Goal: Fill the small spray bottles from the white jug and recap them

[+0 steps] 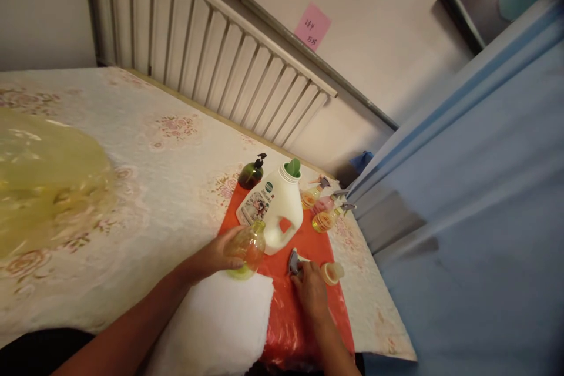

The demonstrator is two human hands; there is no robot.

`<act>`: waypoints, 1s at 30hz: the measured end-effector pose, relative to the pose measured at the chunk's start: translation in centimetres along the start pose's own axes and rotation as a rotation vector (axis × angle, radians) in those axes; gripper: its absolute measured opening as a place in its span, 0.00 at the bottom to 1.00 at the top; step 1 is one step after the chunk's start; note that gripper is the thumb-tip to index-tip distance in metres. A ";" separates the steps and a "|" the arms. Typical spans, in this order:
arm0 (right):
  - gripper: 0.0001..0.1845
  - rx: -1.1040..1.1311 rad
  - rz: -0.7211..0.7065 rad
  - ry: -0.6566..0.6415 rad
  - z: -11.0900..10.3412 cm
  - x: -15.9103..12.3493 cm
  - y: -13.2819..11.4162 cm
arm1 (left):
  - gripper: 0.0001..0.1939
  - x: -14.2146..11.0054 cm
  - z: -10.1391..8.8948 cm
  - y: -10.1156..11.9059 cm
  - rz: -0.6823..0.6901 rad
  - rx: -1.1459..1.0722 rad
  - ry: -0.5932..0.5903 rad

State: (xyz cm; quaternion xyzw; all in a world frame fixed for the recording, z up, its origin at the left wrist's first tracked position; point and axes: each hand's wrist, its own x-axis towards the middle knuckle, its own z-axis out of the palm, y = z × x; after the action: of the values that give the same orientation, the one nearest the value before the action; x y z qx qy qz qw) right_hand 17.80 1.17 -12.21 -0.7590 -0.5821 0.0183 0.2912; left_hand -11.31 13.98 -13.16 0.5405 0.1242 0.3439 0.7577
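Observation:
My left hand (230, 251) is wrapped round a clear yellowish bottle (252, 249) with an open neck and some yellow liquid at its bottom. It is above the corner of a white cloth (220, 317). My right hand (312, 289) is closed on a grey spray trigger head (294, 262) over a red plastic sheet (286, 329). Just right of those fingers lies a translucent cap (332, 272). Behind the bottle stands a large white detergent jug (286, 205), its neck showing a green spout (293, 167).
A dark green pump bottle (251, 174) stands left of the jug. Several small spray bottles (323, 220) are grouped to the right. A yellow plastic bag (48, 182) lies at far left on the flowered tablecloth (171, 211). A radiator (211, 53) runs behind; a blue curtain (462, 188) hangs right.

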 end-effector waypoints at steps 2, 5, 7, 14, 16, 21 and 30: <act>0.05 0.006 0.027 -0.046 -0.3 0.1 -0.1 | 0.45 0.0 0.1 0.2 0.010 -0.017 -0.004; 0.08 0.015 0.041 -0.039 -1.1 1.0 -0.6 | 0.43 -0.2 0.4 0.6 0.026 -0.044 -0.004; 0.13 0.075 0.070 0.010 -1.5 2.1 -1.2 | 0.43 -0.2 0.5 0.9 0.027 -0.050 0.012; 0.24 0.693 0.148 0.050 -1.3 6.2 -6.0 | 0.46 -0.2 0.3 0.9 0.009 -0.034 0.065; 0.24 0.771 0.144 0.007 -0.7 7.1 -7.3 | 0.46 -0.2 0.2 0.8 0.015 -0.032 0.090; 0.16 0.791 0.188 -0.012 1.5 8.8 -8.6 | 0.44 -0.4 -0.2 1.9 0.021 -0.039 0.162; 0.15 0.826 0.199 -0.018 3.4 10.9 -9.0 | 0.41 -1.2 -2.3 5.0 0.102 0.176 0.587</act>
State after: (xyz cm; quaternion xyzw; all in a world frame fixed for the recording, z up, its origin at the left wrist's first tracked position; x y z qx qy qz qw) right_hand 12.25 13.70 -7.46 -0.6310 -0.4523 0.2847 0.5623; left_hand -15.41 15.79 -9.75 0.4871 0.3399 0.5108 0.6216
